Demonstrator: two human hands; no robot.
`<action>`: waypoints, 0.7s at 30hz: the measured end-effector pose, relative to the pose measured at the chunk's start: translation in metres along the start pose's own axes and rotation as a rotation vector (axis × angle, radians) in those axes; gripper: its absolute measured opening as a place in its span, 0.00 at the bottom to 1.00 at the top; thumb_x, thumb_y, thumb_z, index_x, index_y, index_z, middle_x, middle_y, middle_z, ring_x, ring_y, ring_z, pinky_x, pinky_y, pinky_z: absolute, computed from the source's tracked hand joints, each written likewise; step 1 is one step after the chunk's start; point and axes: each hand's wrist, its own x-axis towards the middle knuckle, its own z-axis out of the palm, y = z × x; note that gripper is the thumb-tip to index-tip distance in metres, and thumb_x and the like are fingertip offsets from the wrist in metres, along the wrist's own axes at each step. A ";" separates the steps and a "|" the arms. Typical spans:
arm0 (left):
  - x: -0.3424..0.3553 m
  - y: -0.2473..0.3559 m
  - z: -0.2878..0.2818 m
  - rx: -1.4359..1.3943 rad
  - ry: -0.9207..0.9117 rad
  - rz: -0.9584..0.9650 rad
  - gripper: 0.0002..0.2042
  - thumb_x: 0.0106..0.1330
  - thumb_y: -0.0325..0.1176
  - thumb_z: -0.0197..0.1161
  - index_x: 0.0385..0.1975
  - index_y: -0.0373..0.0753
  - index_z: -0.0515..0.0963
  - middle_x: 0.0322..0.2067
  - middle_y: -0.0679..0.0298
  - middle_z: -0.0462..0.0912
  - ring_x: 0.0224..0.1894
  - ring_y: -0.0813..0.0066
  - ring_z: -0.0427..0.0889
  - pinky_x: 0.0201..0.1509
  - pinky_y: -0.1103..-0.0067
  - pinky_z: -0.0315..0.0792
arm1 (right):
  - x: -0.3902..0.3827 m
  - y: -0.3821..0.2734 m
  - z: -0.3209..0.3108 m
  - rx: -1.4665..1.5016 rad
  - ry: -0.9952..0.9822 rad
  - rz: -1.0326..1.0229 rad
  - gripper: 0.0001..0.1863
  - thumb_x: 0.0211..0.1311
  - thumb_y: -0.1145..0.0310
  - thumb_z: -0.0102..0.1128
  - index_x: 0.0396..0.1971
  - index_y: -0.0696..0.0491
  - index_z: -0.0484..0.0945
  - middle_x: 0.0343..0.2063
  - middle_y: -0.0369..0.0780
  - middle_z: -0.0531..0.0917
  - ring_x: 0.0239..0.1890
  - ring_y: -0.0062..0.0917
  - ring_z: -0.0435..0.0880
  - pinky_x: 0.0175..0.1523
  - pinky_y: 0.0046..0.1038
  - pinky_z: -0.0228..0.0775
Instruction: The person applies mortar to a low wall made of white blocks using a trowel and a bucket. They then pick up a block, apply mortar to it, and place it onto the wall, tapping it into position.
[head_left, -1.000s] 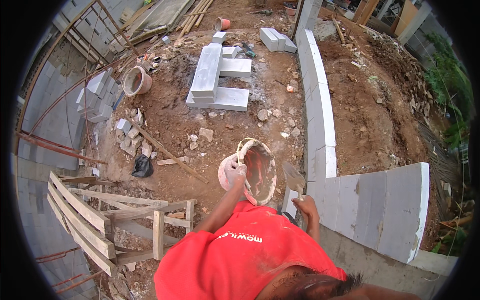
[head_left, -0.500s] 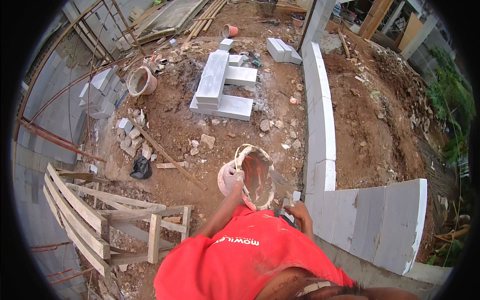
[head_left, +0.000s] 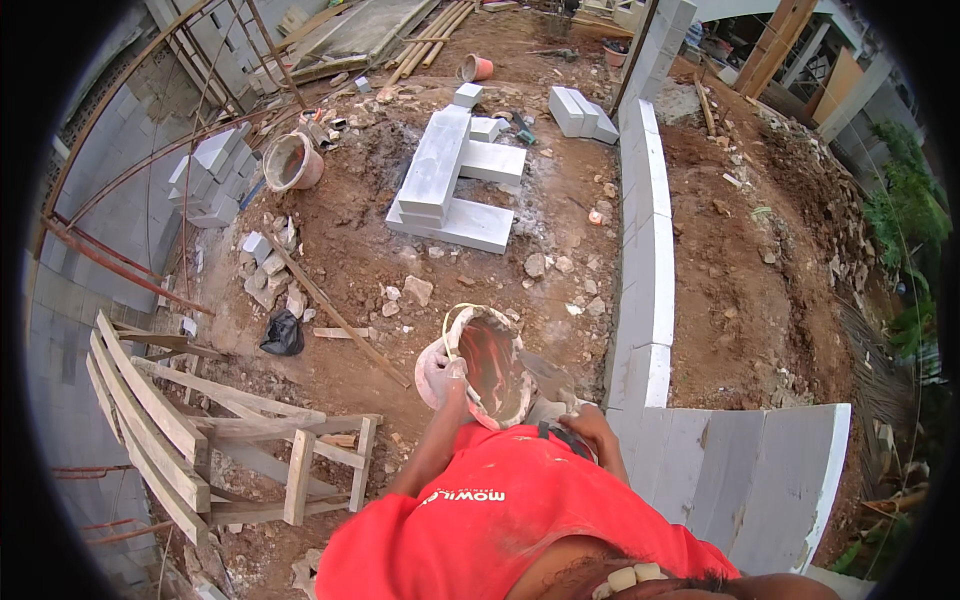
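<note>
A mortar-smeared bucket is held tilted in front of my red shirt, its mouth facing up and showing reddish streaks inside. My left hand is closed on the left side of its rim, near the pale handle loop. At the bucket's right side, my right hand is closed around the handle of a trowel. The trowel's grey, dirty blade lies against or just beside the right rim; I cannot tell whether they touch. Most of the trowel's handle is hidden by my fingers.
A low light-grey block wall runs along my right and turns near me. Ahead, stacked blocks stand on rubble-strewn soil. A wooden trestle is at left, near a black plastic bag and a plank. Another bucket stands farther off.
The bucket and both my hands have shifted slightly left and lower in view. The trowel has moved along with them. The background has shifted slightly too. Both grips stay the same.
</note>
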 end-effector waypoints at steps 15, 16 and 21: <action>0.007 0.029 0.076 -0.154 -0.077 0.083 0.15 0.58 0.13 0.55 0.25 0.45 0.60 0.17 0.66 0.70 0.17 0.82 0.67 0.19 0.83 0.61 | 0.045 -0.045 -0.137 -0.074 0.059 -0.061 0.28 0.49 0.50 0.71 0.31 0.66 0.85 0.33 0.59 0.86 0.40 0.51 0.88 0.44 0.44 0.78; 0.003 0.037 0.089 -0.218 -0.040 0.049 0.16 0.57 0.12 0.54 0.25 0.45 0.60 0.18 0.66 0.70 0.17 0.81 0.67 0.19 0.83 0.60 | 0.040 -0.049 -0.150 -0.036 0.047 -0.067 0.28 0.50 0.50 0.71 0.32 0.66 0.85 0.33 0.59 0.86 0.39 0.51 0.88 0.44 0.44 0.78; 0.016 0.016 0.094 -0.236 -0.046 0.061 0.17 0.55 0.11 0.55 0.23 0.45 0.60 0.18 0.67 0.69 0.16 0.81 0.66 0.19 0.83 0.59 | 0.040 -0.032 -0.160 0.111 0.104 -0.021 0.26 0.50 0.52 0.70 0.30 0.66 0.85 0.26 0.54 0.86 0.32 0.46 0.88 0.41 0.42 0.76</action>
